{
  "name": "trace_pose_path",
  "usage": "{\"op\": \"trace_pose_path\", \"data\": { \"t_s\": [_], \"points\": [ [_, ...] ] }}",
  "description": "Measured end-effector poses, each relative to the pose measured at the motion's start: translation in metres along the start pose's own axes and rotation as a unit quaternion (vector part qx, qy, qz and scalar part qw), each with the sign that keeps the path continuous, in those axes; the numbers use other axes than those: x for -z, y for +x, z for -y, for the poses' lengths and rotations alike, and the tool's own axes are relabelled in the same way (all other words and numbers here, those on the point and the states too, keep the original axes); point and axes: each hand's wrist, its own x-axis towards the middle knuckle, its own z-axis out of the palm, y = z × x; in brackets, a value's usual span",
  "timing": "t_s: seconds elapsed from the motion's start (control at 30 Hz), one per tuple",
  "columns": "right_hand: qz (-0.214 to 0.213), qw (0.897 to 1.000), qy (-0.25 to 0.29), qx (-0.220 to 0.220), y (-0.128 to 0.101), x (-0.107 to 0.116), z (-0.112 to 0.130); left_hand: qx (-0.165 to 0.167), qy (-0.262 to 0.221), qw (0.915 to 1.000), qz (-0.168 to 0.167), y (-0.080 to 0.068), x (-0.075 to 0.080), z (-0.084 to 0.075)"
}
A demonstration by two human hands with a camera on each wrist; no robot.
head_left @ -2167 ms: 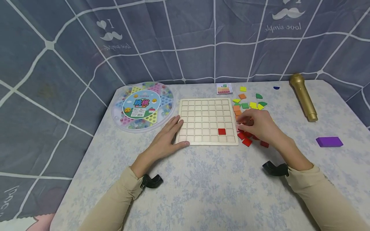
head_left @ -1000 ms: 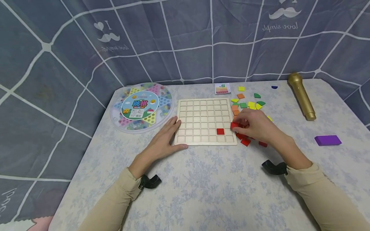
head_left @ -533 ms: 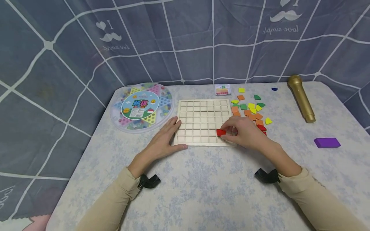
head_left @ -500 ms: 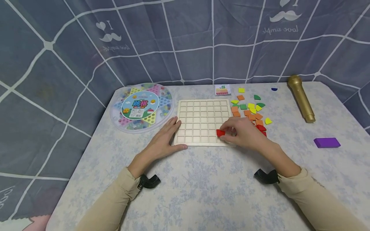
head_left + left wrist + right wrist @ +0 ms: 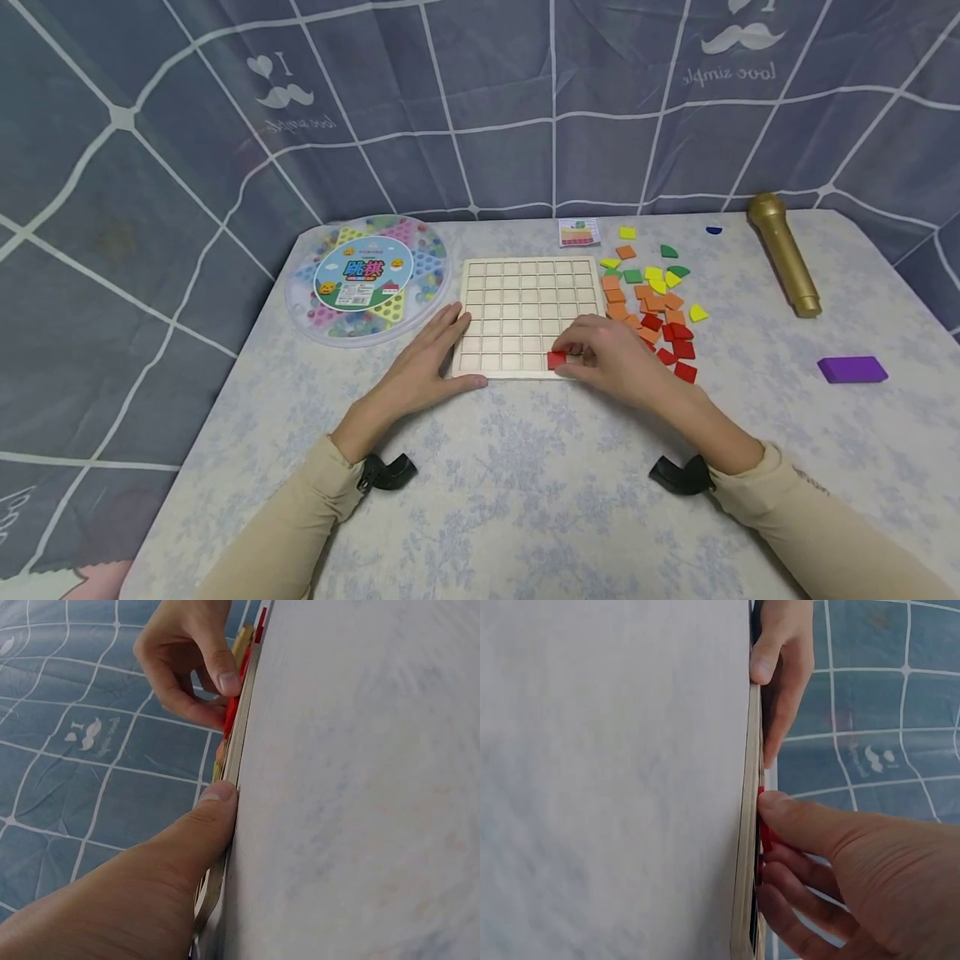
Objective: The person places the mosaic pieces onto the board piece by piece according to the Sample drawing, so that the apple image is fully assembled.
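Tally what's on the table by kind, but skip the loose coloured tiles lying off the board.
Wooden grid board: 1
Red tile held by the right hand: 1
Round marble game box: 1
Gold microphone: 1
Purple block: 1
Small picture card: 1
Total: 6

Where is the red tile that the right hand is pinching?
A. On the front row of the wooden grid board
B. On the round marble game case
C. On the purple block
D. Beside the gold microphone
A: the right hand pinches the red tile at the front row of the wooden grid board.
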Motion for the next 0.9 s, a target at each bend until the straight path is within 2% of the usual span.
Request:
{"op": "trace_pose_path", "data": {
  "t_s": [0.27,0.47,0.67,0.9],
  "points": [
    [-0.006,1.000,-0.008,-0.009,0.000,-0.006,0.002,0.010,0.003,0.9999,-0.003,0.001,0.001,0.001],
    [-0.009,1.000,0.008,-0.005,0.001,-0.001,-0.001,0.014,0.001,0.9999,-0.007,0.000,0.001,0.000],
    [-0.023,0.999,0.001,-0.030,0.001,0.020,-0.012,0.011,-0.005,0.9999,-0.010,-0.001,0.001,-0.001],
    [-0.033,0.995,-0.025,-0.086,-0.005,0.054,-0.033,0.010,-0.003,0.9999,-0.005,0.000,0.000,-0.001]
  ]
}}
